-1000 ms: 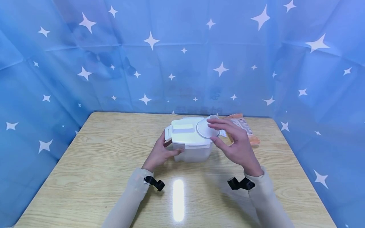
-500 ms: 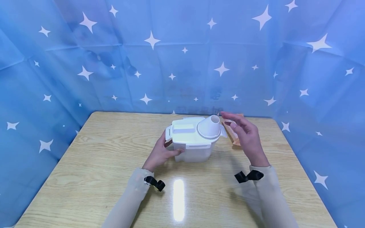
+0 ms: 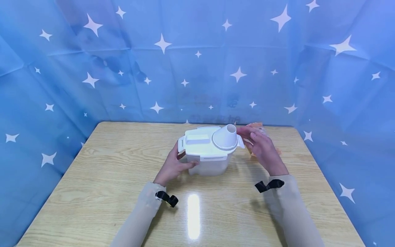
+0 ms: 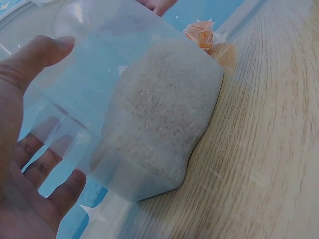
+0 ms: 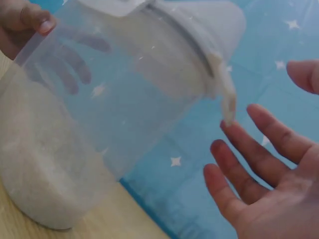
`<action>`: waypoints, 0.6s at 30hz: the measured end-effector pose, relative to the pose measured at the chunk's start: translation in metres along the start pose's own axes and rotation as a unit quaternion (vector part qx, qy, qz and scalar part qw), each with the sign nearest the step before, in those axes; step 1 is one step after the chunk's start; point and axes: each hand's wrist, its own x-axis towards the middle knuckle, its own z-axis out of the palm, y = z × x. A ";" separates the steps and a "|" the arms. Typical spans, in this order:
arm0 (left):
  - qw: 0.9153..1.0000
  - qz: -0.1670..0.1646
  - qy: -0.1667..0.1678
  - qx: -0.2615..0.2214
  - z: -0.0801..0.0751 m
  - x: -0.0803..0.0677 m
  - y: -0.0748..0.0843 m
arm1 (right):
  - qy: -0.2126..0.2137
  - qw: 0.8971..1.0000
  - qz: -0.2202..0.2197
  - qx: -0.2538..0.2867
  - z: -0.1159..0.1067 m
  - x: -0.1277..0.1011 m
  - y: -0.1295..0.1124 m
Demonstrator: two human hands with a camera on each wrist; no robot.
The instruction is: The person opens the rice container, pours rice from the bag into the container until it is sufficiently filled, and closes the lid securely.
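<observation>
A translucent rice storage container stands on the table under a white lid. White rice shows through its wall in the left wrist view. A white cone-shaped cap rises from the lid's right part. At the lid's right end a white latch sticks outward. My left hand grips the container's left end, thumb on the near side and fingers on the far side. My right hand is beside the latch, fingers spread and holding nothing; whether a fingertip touches it I cannot tell.
An orange-and-white packet lies behind my right hand, partly hidden. The wood-grain table backs onto a blue curtain with white stars.
My right hand has left the cone-shaped cap, moved right, then come in beside the latch. My left hand and the container have stayed in place.
</observation>
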 end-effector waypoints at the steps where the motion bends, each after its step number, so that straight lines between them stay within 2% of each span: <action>1: 1.000 0.001 0.000 0.000 0.000 0.000 0.000 | -0.002 1.000 0.010 0.000 0.000 0.001 0.003; 4: 1.000 -0.001 0.001 0.003 -0.001 0.000 -0.001 | -0.003 0.999 0.045 0.007 0.001 0.003 0.013; 8: 1.000 -0.008 0.004 0.003 -0.001 -0.002 -0.001 | -0.003 0.996 0.084 0.044 0.005 0.004 0.028; 14: 1.000 -0.001 0.005 0.007 0.001 -0.002 0.001 | -0.029 0.989 0.109 0.098 0.009 0.003 0.041; 18: 1.000 0.006 0.002 0.003 0.001 -0.002 0.002 | -0.030 0.983 0.110 0.142 0.008 0.003 0.045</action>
